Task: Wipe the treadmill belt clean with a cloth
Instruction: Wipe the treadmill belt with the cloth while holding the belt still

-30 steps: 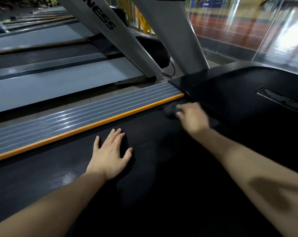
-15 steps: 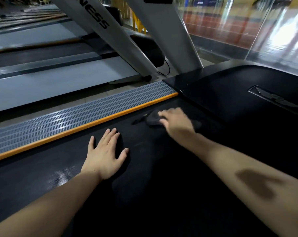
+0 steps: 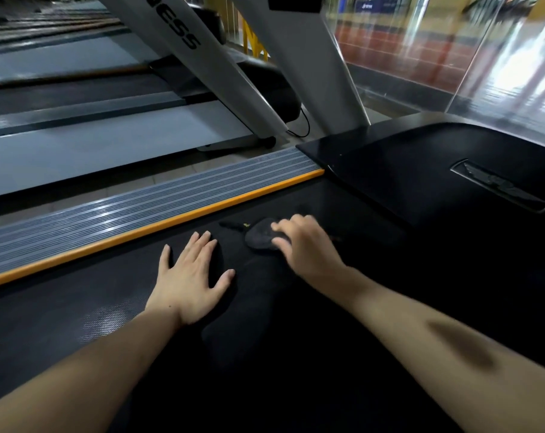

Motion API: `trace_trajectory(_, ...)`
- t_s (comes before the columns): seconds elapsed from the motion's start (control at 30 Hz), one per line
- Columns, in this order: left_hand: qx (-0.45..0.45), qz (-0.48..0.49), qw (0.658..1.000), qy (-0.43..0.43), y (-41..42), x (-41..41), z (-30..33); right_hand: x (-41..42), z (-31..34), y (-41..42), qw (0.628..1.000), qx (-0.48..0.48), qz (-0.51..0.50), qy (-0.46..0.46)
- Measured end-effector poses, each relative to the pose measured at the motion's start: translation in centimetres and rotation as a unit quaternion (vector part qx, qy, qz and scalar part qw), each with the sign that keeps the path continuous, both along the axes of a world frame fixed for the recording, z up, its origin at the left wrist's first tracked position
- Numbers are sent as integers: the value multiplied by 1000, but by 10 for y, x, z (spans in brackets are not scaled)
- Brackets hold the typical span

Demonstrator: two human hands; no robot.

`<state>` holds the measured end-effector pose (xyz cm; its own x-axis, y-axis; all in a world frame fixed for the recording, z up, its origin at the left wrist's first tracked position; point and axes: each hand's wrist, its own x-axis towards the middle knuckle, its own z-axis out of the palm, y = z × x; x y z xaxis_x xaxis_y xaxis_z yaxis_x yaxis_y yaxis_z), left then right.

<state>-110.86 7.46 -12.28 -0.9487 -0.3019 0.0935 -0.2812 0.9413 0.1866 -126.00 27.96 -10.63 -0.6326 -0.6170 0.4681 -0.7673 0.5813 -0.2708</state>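
We find the left hand [image 3: 191, 273] spread flat on the black textured treadmill belt [image 3: 77, 307], bracing. Just beyond, the right hand [image 3: 308, 248] presses curled fingers onto a bunched dark cloth [image 3: 260, 235]. Risk: the limp, crumpled cloth may snag at the smooth orange edge strip [image 3: 158, 226] or under the glossy black motor cover [image 3: 405, 170].
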Motion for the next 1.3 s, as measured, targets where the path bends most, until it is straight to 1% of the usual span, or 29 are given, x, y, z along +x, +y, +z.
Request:
trace_trajectory(0.03, 2, 1, 1000, 3, 0, 0, 0, -26, 0, 10, 999, 12, -31, 19)
trace_trajectory(0.07, 5, 1, 1000, 5, 0, 0, 0, -54, 3, 24, 996, 27, -84, 26)
trace_trajectory(0.13, 10, 1, 1000, 11, 0, 0, 0, -95, 9, 53, 977, 48, -206, -5)
trace_trajectory(0.17, 13, 2, 1000, 15, 0, 0, -1, -101, 10, 61, 969, 35, -244, -21)
trace_trajectory(0.2, 15, 4, 1000, 18, 0, -1, -1, -99, 8, 59, 966, 17, -259, -19)
trace_trajectory(0.23, 16, 3, 1000, 16, 0, -2, -1, -88, 7, 52, 966, 6, -257, -22)
trace_trajectory(0.27, 16, 1, 1000, 13, 0, -2, -1, -71, 3, 39, 972, 4, -233, -20)
trace_trajectory(0.33, 16, 1, 1000, 16, -1, -1, -2, -21, -7, 8, 988, 15, -151, -5)
trace_trajectory(0.4, 11, 1, 1000, 15, -1, -1, -1, 26, -10, -10, 998, 2, -59, -12)
trace_trajectory(0.47, 9, 2, 1000, 12, 0, 0, -1, 33, -2, -9, 999, -20, 3, -26)
trace_trajectory(0.5, 11, 1, 1000, 11, 0, 0, 0, 22, -1, -3, 1000, -14, 6, -18)
trace_trajectory(0.57, 12, 1, 1000, 7, 1, 0, 1, -21, -3, 14, 999, -5, -34, 36)
trace_trajectory(0.6, 12, 1, 1000, 6, 1, 0, 1, -50, 0, 29, 995, -4, -83, 50)
trace_trajectory(0.67, 14, 3, 1000, 9, 1, 0, 1, -92, 6, 59, 981, 19, -193, 20)
trace_trajectory(0.7, 16, 3, 1000, 11, 1, 0, 1, -102, 7, 69, 973, 20, -232, 3)
trace_trajectory(0.77, 18, 2, 1000, 13, 0, -1, 1, -100, 7, 70, 964, 7, -267, -12)
trace_trajectory(0.83, 17, 2, 1000, 10, 0, -1, 0, -73, 5, 53, 972, 1, -233, -7)
trace_trajectory(0.9, 17, 2, 1000, 8, 0, 0, 1, -30, -7, 29, 988, -28, -149, 19)
trace_trajectory(0.97, 17, -1, 1000, 8, 1, 0, 2, 11, -10, 17, 997, -21, -76, -19)
trace_trajectory(1.0, 15, -3, 1000, 10, 1, 0, 2, 17, -5, 16, 998, -25, -48, -36)
trace_trajectory(1.07, 13, -3, 1000, 12, 1, 1, 2, -1, -5, 24, 999, -19, -28, -21)
trace_trajectory(1.13, 9, -3, 1000, 9, 1, 0, 2, -46, -5, 42, 997, -2, -70, 28)
trace_trajectory(1.17, 9, -3, 1000, 9, 1, 0, 2, -70, -2, 56, 992, 3, -125, 29)
trace_trajectory(1.23, 12, 0, 1000, 13, 2, 0, 2, -93, 5, 76, 970, -3, -241, -24)
trace_trajectory(1.3, 12, 1, 1000, 12, 1, -1, 2, -81, 8, 70, 960, -20, -275, -42)
